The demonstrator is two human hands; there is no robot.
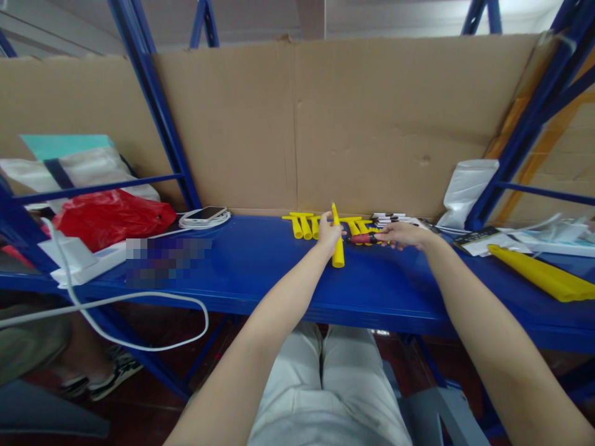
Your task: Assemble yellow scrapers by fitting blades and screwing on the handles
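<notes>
My left hand [329, 234] grips a yellow tube [338, 255] pointing at the tabletop's front edge [381, 319], left of the red tool [362, 238] my right hand [402, 235] grips.

- I'm standing in what is looking like a small workshop.
- Blue metal racking [158, 105] is serving as a long workbench [251, 266].
- Cardboard sheets [232, 124] are walling its back.
- Matching yellow T-shaped pieces [306, 230] are lying in a row near a red, tool-like object [362, 238].
- A white power strip [102, 260] is lying at left.
- Another person's leg [81, 350] is showing below.
</notes>
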